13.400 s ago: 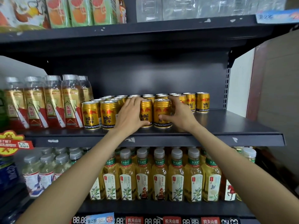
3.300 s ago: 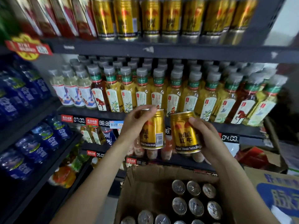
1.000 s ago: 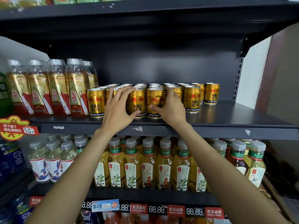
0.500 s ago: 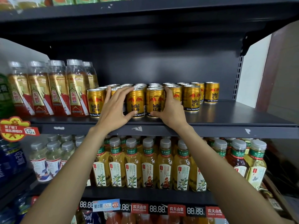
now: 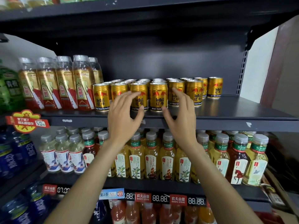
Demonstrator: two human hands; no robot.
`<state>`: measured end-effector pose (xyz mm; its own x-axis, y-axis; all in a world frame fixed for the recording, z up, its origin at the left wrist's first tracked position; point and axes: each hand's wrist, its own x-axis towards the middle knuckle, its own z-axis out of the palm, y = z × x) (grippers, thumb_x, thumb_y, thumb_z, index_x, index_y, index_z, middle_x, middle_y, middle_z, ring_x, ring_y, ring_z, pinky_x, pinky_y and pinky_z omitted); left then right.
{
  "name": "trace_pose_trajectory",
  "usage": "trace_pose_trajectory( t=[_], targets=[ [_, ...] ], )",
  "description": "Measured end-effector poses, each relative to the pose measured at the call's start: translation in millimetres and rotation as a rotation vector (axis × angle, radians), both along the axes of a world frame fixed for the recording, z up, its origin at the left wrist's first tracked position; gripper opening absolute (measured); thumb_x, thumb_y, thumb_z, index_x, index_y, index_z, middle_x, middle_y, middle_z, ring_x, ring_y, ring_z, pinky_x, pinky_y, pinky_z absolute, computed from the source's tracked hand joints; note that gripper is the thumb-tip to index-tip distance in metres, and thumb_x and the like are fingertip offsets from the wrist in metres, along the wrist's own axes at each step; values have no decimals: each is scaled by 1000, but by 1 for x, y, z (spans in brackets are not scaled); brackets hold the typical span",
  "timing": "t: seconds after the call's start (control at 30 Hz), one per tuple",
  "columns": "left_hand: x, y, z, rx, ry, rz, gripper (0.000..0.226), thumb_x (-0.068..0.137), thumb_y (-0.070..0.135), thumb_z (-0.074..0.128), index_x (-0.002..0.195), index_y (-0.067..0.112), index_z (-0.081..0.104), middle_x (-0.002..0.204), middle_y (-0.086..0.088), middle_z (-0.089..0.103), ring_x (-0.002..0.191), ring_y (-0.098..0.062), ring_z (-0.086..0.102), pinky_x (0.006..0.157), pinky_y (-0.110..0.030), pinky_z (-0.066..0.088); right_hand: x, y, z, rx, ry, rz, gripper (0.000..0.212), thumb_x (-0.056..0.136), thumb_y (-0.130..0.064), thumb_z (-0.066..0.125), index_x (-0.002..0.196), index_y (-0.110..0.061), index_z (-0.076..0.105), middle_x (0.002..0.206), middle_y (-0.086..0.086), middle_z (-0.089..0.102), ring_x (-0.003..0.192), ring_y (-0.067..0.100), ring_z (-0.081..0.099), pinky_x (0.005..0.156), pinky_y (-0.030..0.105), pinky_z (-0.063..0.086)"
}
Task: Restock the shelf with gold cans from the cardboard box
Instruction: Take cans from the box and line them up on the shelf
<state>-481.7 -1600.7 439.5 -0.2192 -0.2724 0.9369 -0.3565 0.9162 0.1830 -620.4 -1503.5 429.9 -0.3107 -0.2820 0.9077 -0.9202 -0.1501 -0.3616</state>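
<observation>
The gold cans (image 5: pixel 157 96) stand upright in tight rows on the dark metal shelf (image 5: pixel 234 110), filling its left and middle part, with the front row near the edge and more rows behind toward the far wall. To their left stand tall red-and-gold bottles (image 5: pixel 64 83); the right stretch of the shelf is bare. The cardboard box is not in view.

Both hands hover just in front of the front row. The left hand (image 5: pixel 123 113) has its fingers spread wide and lightly bent, thumb low, holding nothing. The right hand (image 5: pixel 179 113) is the same, fingers loose and apart, empty. Whether any fingertip touches a can is hard to tell from this angle; they seem just clear.

These cans are small, stiff metal cylinders, probably full and so fairly heavy for their size. Their smooth printed walls look slick, so a wrap around the middle of the body, thumb opposite the fingers, should hold best. They are narrow and stand close together, so a nudge to one could likely tip or shift its neighbours; sliding them by the lower half seems safer than pushing at the rim.
</observation>
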Motion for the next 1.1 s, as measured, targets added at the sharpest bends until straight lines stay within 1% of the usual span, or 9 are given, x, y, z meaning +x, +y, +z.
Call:
trace_pose_trajectory(
  t=[0.17,0.3,0.43,0.53,0.6,0.73,0.83,0.97,1.1],
  targets=[
    [10,47,-56,-51,308,-214,16,90,19,50,90,15,66,74,9,64,73,-14,62,71,-35,48,22,41,-63,-185,60,56,17,90,-16,53,99,-4,61,92,5,62,89,10,49,76,23,40],
    [29,82,-122,231,266,-327,17,90,20,47,91,14,63,70,9,61,68,-11,62,69,-30,49,38,78,-138,102,-15,176,16,92,-21,49,97,-9,58,87,0,60,80,8,51,68,15,38],
    [64,111,-213,679,-80,-286,24,91,34,48,94,19,66,78,15,65,73,1,63,65,-14,46,43,115,-236,701,-104,177,24,86,-27,54,107,-16,59,97,3,65,79,21,63,55,26,40],
    [91,126,-280,977,-412,-218,16,89,29,59,102,25,65,83,20,65,82,4,61,71,-17,49,44,144,-300,1148,-313,221,29,88,-24,60,117,-19,56,111,6,63,95,31,63,69,40,50],
    [107,139,-320,1048,-564,-181,19,87,22,63,106,25,64,88,18,66,85,5,60,73,-14,45,47,164,-330,1270,-346,225,30,87,-21,60,117,-17,57,111,7,64,98,33,62,72,41,50],
    [129,156,-376,985,-949,-191,35,83,30,66,117,24,59,108,6,64,104,-12,57,85,-28,44,54,194,-370,1419,-332,176,37,86,-25,60,122,-21,53,110,5,64,101,30,61,67,32,41],
    [134,161,-399,900,-1362,-125,59,80,43,66,132,23,46,129,1,50,120,-21,45,96,-35,38,62,198,-390,1417,-269,295,41,82,-26,67,121,-18,57,117,4,62,109,26,57,78,33,45],
    [141,165,-411,935,-1505,-112,74,70,40,76,132,18,42,130,-2,45,120,-22,42,96,-34,39,90,181,-413,1516,-19,420,54,78,-28,68,128,-16,51,123,7,55,114,31,50,91,39,43],
    [151,169,-418,666,-1687,-55,68,73,47,71,127,16,42,125,-3,50,116,-24,46,97,-35,34,123,161,-439,1542,123,494,65,67,-37,75,121,-8,55,119,13,59,109,34,53,89,41,41]
  ],
)
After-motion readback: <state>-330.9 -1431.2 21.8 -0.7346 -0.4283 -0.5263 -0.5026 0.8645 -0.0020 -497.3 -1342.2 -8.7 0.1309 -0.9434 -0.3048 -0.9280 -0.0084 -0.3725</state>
